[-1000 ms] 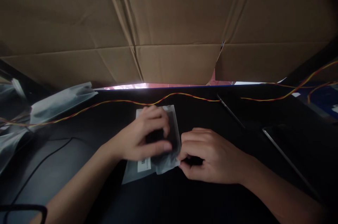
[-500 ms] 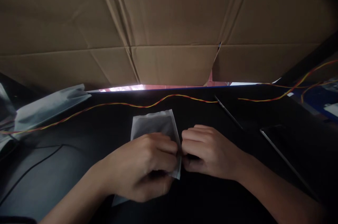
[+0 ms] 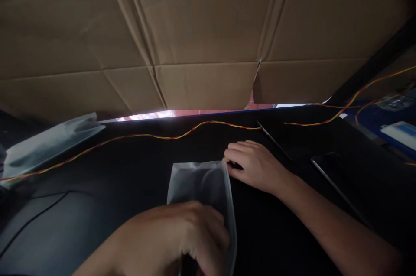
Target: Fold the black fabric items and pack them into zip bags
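A translucent white plastic pouch (image 3: 198,180) lies on the black tabletop in front of me. My left hand (image 3: 195,237) is closed over its lower part with the fingers curled toward the right edge; the fingertips and thumb run low in the view and are partly hidden. At the pouch's upper right corner, my right hand (image 3: 248,163) is closed in a pinch, its fingertips on that corner. The dark surface shows through the pouch's upper half, and I cannot tell whether anything is inside.
Two dark, flat, phone-like devices, one farther off (image 3: 274,139) and one nearer (image 3: 338,189), lie to the right. A red-yellow twisted wire (image 3: 175,138) crosses the table's back. Another plastic bag (image 3: 55,139) lies at left, near a thin black cable (image 3: 35,211). Cardboard (image 3: 201,20) hangs behind.
My left hand has moved down toward me along the pouch, uncovering more of its upper part. My right hand has moved up to the pouch's top right corner. The view has shifted slightly.
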A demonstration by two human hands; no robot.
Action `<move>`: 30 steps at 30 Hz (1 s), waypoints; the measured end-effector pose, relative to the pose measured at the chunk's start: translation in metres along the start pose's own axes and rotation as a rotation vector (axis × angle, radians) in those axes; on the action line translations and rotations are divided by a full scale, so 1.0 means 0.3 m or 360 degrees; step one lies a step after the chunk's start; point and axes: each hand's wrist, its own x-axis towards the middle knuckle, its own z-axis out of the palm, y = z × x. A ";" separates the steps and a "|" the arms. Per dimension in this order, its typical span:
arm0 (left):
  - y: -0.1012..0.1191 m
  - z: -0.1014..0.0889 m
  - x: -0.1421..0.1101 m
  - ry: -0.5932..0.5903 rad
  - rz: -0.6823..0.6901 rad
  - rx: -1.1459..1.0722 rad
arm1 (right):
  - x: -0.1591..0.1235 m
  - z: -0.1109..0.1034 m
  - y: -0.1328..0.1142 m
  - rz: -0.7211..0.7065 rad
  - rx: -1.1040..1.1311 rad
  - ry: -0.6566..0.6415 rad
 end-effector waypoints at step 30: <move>-0.140 -0.136 -0.047 0.0596 -0.0603 0.1590 | -0.022 0.002 -0.132 0.0494 0.1345 -0.0064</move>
